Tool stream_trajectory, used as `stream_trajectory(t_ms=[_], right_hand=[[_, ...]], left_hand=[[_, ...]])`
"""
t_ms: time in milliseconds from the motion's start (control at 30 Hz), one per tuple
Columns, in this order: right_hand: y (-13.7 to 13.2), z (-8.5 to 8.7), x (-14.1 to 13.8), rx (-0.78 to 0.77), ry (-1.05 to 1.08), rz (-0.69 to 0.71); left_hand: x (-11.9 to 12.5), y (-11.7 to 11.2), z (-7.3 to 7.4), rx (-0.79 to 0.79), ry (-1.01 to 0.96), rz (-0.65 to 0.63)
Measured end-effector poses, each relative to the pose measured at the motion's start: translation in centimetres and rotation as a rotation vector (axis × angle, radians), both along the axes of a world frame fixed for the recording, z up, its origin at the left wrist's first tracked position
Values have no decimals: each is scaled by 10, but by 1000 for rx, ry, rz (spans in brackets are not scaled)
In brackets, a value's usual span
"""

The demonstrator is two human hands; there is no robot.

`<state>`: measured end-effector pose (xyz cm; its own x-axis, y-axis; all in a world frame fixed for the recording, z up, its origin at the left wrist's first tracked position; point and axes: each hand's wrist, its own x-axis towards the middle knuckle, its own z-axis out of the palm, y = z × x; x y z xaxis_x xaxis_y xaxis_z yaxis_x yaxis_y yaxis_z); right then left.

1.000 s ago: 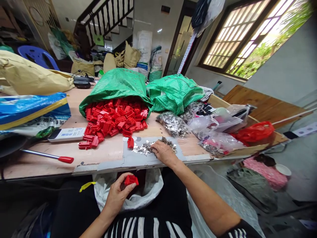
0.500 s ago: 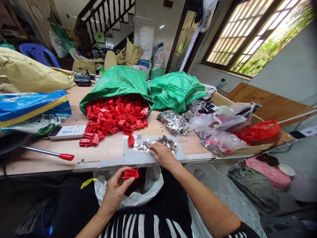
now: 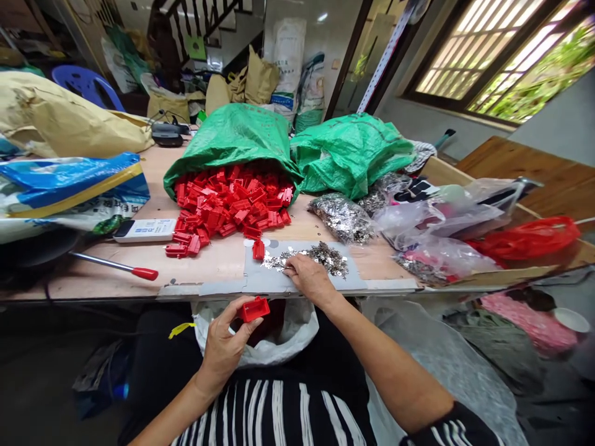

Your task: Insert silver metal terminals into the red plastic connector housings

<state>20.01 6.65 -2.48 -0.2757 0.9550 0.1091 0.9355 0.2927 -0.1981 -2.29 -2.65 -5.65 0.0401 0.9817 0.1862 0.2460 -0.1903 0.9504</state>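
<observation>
My left hand (image 3: 223, 347) is closed on a small red plastic housing (image 3: 255, 308), held over a white bag (image 3: 283, 337) in my lap. My right hand (image 3: 310, 279) rests on the table's front edge, its fingers pinching at a scatter of small silver metal pieces (image 3: 311, 257) lying on a grey card (image 3: 260, 282). What the fingertips hold is too small to make out. One loose red housing (image 3: 258, 249) stands on the card. A heap of red housings (image 3: 230, 204) spills from a green sack (image 3: 232, 139) behind it.
A second green sack (image 3: 348, 152), a clear bag of silver pieces (image 3: 341, 217), more plastic bags (image 3: 432, 217) and a red bag (image 3: 530, 238) lie to the right. A white remote (image 3: 144, 230), a red-tipped rod (image 3: 116, 266) and a blue sack (image 3: 69, 186) lie to the left.
My left hand lifted the red housing slightly and turned it open side up. The right hand stayed on the silver pieces. My view tilted down a little.
</observation>
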Motion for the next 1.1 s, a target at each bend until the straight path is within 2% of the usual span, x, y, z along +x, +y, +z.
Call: stream_trajectory(t_ms=[133,367,567,733,933,1100], right_hand=[[0,0,0,-22,1,-3],[-1,5,1,-28,52,25],[4,17,30,74,144,-77],[-4,18,47,6,107,-75],[-16,9,41,12,124,-65],[-14,7,25,36,102,-61]], left_hand=[[0,-1,2,-19,-21,19],[2,0,1,-119,-181,-6],[1,0,-2,-136,-180,-23],[2,0,-4,-157,-185,-26],[3,-1,-8,-179,-176,-38],[5,-1,-7,-176,-168,-46]])
